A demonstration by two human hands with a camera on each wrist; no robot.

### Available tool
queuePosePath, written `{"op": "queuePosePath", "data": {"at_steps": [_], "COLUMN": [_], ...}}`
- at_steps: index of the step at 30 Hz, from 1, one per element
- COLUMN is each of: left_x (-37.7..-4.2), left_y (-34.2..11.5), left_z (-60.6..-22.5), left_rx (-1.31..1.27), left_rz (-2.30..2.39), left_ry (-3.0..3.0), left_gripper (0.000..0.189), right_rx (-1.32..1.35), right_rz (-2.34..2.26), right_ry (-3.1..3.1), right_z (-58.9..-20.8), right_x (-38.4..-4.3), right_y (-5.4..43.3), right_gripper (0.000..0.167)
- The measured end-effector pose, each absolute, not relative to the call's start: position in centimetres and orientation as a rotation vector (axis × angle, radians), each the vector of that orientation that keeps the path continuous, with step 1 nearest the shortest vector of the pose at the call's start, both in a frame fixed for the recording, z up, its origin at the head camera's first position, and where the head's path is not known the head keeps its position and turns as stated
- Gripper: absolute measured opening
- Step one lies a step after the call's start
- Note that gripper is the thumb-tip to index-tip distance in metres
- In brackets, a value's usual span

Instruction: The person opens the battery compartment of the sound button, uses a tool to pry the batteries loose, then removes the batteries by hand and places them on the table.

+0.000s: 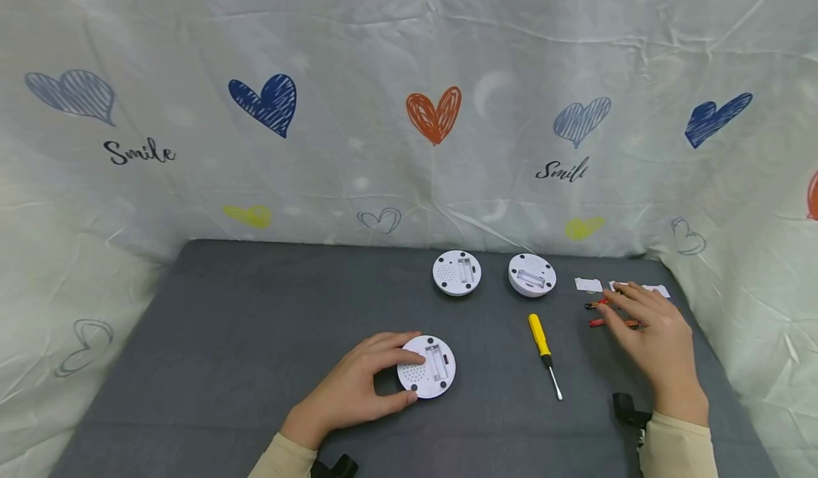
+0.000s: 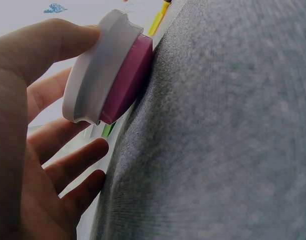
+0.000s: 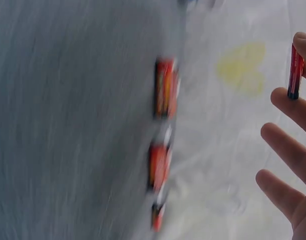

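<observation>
My left hand (image 1: 361, 378) grips a round white device (image 1: 441, 375) by its edge, thumb on the near side and fingers on the far side. The device lies bottom up, with its battery compartment uncovered. From the left wrist view, its side shows a whitish body (image 2: 95, 65) and a magenta part (image 2: 130, 80) against the cloth. In the right wrist view, a small red battery (image 3: 295, 75) is pinched between the thumb and a finger of my right hand (image 3: 292, 150). That hand (image 1: 661, 346) hovers at the right over more red batteries (image 1: 597, 323), partly hiding them.
Two similar white devices (image 1: 456, 272), (image 1: 532, 275) lie bottom up at the back. A yellow-handled screwdriver (image 1: 540, 336) lies between my hands. White covers (image 1: 588, 285) line the back right. Grey cloth (image 1: 255, 300) spreads over the table, before a heart-printed curtain (image 1: 345, 172).
</observation>
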State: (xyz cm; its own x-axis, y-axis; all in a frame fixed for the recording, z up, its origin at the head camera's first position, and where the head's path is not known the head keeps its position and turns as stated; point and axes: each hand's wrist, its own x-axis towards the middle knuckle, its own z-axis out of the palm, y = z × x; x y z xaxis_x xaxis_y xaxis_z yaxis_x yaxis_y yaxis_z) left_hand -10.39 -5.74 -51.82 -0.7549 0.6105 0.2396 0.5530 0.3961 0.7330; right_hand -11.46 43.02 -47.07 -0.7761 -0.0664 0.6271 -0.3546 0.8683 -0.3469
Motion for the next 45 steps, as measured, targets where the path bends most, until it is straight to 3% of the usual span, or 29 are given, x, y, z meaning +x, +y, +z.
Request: {"op": "queuePosePath", "data": {"at_steps": [4, 8, 23, 45], "left_x": [-10.4, -10.4, -10.5, -10.4], "left_y": [-5.8, -5.8, -5.7, -5.8], "left_z": [-51.8, -51.8, -51.8, -51.8], "left_rx": [1.066, 1.074, 1.082, 1.083], "left_rz": [1.307, 1.304, 1.319, 1.302], "left_ry": [2.565, 2.575, 2.567, 2.583], "left_gripper": [0.049, 0.049, 0.048, 0.048], "right_rx": [0.201, 0.077, -0.384, -0.344], "right_rz": [0.603, 0.613, 0.581, 0.485], "right_ry": [-2.411, -2.432, -2.633, -2.839], "right_z": [-47.3, -47.8, -49.3, -50.8], "right_x": [-10.7, -9.9, -8.0, -8.8], "right_y": [45.6, 47.7, 51.1, 52.5], "right_gripper": [0.027, 0.037, 0.028, 0.032]}}
